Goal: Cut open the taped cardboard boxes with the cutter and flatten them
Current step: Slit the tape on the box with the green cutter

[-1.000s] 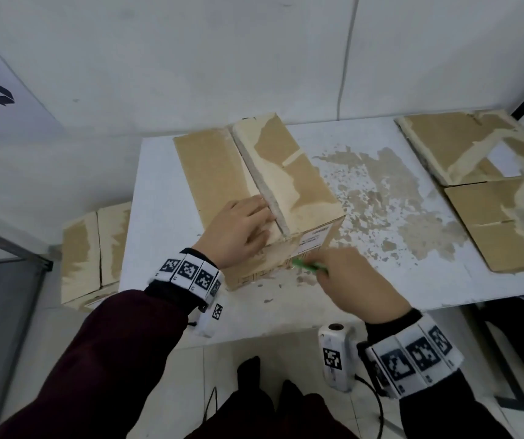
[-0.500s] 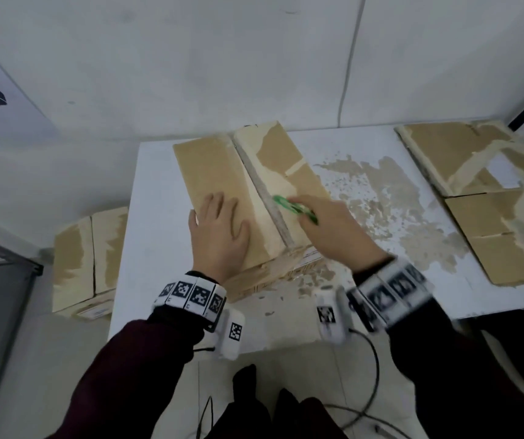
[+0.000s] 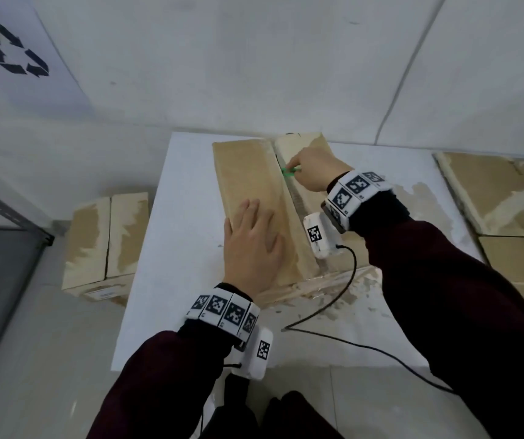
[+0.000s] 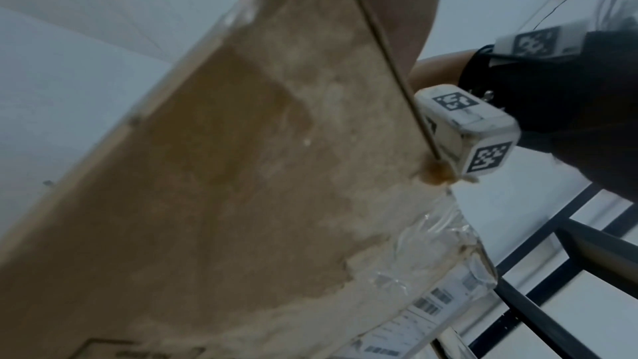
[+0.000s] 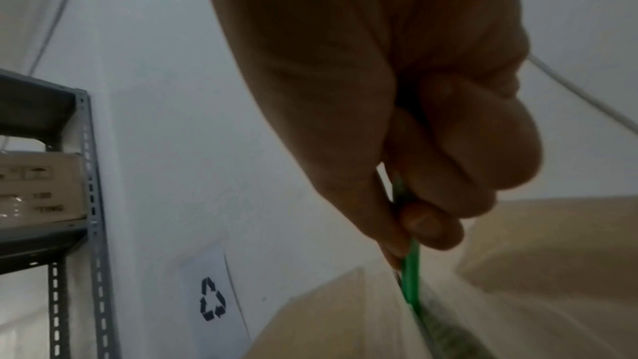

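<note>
A taped cardboard box lies on the white table, its top flaps meeting in a centre seam that runs away from me. My left hand lies flat with spread fingers on the left flap near the front. My right hand grips a green cutter whose tip sits in the seam near the box's far end. In the right wrist view my fingers curl around the green cutter as it meets the seam. The left wrist view shows the box top and clear tape at its front corner.
Flattened cardboard pieces lie at the table's right side. Another closed box sits on the floor left of the table. A black cable trails across the table's front. A grey metal shelf stands at the left wall.
My right hand moved the cutter from the box's front corner up along the centre seam to the far end. My left hand shifted and now lies flat on the left flap.
</note>
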A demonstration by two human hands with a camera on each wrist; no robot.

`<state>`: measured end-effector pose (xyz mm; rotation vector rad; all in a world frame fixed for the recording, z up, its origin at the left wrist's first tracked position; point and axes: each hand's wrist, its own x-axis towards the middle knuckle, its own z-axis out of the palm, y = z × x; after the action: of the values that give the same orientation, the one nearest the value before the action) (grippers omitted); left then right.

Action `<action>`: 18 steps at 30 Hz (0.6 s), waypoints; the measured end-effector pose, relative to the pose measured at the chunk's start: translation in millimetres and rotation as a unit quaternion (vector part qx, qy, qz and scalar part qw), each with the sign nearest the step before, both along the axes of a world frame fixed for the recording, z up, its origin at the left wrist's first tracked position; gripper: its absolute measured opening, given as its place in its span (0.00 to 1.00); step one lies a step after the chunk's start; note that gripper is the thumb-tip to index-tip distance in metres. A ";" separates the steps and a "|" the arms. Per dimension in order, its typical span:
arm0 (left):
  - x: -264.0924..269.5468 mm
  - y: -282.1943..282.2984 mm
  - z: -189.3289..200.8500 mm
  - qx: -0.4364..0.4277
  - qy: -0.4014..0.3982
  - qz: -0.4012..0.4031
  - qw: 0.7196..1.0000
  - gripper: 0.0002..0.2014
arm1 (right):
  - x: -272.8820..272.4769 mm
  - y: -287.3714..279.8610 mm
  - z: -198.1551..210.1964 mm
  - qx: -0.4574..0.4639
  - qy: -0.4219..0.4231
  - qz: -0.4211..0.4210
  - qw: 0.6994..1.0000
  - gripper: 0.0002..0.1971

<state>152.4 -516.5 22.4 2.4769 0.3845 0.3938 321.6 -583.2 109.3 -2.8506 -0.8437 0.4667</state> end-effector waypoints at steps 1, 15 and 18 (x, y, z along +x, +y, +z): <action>0.1 0.0 -0.2 0.003 0.000 0.000 1.000 0.21 | -5.8 -3.3 3.5 -0.002 0.007 -0.001 1.000 0.18; 1.2 -2.6 -1.6 0.076 0.043 0.015 0.996 0.18 | -151.8 -126.0 12.3 0.064 0.093 -0.070 0.991 0.18; 0.4 -1.7 1.0 0.145 -0.026 -0.064 0.987 0.14 | -172.9 -140.0 -5.1 0.145 0.097 -0.110 0.978 0.18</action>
<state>152.9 -518.1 23.3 2.7492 0.1526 0.4890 148.7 -723.3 104.2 -2.5401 -0.5072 0.5324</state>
